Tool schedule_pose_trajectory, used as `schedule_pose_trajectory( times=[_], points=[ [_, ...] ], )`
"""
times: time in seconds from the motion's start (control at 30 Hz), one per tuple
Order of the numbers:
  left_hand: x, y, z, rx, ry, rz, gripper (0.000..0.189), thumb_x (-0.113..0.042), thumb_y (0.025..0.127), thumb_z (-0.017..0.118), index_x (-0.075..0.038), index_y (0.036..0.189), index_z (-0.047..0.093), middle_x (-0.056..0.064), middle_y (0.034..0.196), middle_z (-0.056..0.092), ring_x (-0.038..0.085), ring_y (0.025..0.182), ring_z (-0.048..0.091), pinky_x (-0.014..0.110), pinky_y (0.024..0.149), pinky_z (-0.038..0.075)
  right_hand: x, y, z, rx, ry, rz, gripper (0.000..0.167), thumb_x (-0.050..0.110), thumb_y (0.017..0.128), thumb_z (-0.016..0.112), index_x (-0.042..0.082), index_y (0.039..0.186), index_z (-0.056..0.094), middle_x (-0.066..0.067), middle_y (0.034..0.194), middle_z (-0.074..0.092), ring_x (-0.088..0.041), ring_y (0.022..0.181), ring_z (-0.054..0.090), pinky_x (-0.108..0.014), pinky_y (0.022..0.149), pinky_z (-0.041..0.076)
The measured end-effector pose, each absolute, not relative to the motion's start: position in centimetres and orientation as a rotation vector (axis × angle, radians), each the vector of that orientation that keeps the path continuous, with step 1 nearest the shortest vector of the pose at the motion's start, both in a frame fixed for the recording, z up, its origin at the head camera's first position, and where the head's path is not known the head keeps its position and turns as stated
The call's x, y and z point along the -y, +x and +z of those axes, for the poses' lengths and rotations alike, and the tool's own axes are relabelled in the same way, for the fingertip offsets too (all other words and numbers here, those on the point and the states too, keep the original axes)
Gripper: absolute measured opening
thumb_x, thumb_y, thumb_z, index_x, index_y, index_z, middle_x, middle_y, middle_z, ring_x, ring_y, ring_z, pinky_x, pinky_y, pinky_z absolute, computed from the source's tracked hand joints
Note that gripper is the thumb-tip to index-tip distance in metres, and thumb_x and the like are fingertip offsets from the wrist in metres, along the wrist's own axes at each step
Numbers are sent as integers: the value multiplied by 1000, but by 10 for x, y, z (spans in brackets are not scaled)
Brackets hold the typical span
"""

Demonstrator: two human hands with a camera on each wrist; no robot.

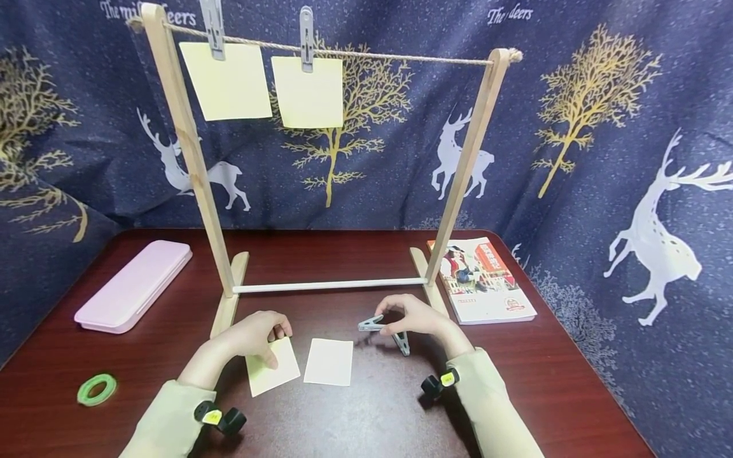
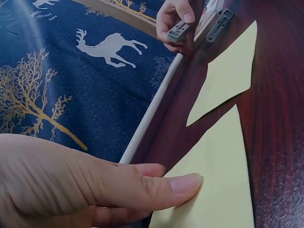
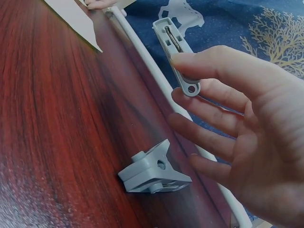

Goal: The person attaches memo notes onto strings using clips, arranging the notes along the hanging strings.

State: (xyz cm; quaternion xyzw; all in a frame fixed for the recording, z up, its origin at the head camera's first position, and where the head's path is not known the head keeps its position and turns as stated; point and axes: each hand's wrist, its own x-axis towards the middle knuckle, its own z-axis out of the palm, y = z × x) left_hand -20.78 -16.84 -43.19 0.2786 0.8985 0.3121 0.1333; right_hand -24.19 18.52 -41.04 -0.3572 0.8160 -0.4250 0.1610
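Note:
My left hand (image 1: pixel 252 337) pinches a yellow paper note (image 1: pixel 282 374) by its upper left part, thumb on top and fingers behind. A second pale yellow note (image 1: pixel 329 362) lies flat on the table just right of it. Between thumb and fingers, my right hand (image 1: pixel 417 316) holds a grey clothespin (image 3: pixel 164 31) raised above the tabletop. Another grey clothespin (image 3: pixel 142 173) rests on the table below that hand. Two more yellow notes, a left one (image 1: pixel 229 86) and a right one (image 1: pixel 309 95), hang from the rope (image 1: pixel 401 56) by grey clothespins.
A wooden frame (image 1: pixel 197 165) with a white crossbar (image 1: pixel 329 285) stands behind both hands. The pink case (image 1: pixel 134 286) lies at the left, with a green ring (image 1: pixel 96 389) nearer. At the right, a book (image 1: pixel 487 286) lies by the frame's foot. A patterned curtain (image 1: pixel 378 184) hangs behind.

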Motion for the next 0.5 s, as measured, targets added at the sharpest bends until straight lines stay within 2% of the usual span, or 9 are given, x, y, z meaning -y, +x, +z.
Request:
schedule_pose_trajectory(
  times=[0.23,0.5],
  points=[
    [169,-206,-428,-2693,743,893,47,-1,54,89,-4,94,65,1,82,60,12,74,50,22,65,41,-183,-236,-402,-2337,-1038,-1205,25,-3,80,73,-9,101,64,-26,97,68,-25,98,63,-38,98,48],
    [169,-206,-426,-2786,604,849,50,-5,54,90,-2,97,63,5,85,58,16,78,52,29,69,43,-182,-236,-401,-2337,-1001,-1194,26,-3,79,73,-9,102,64,-27,98,68,-31,99,63,-52,98,46]
  ],
)
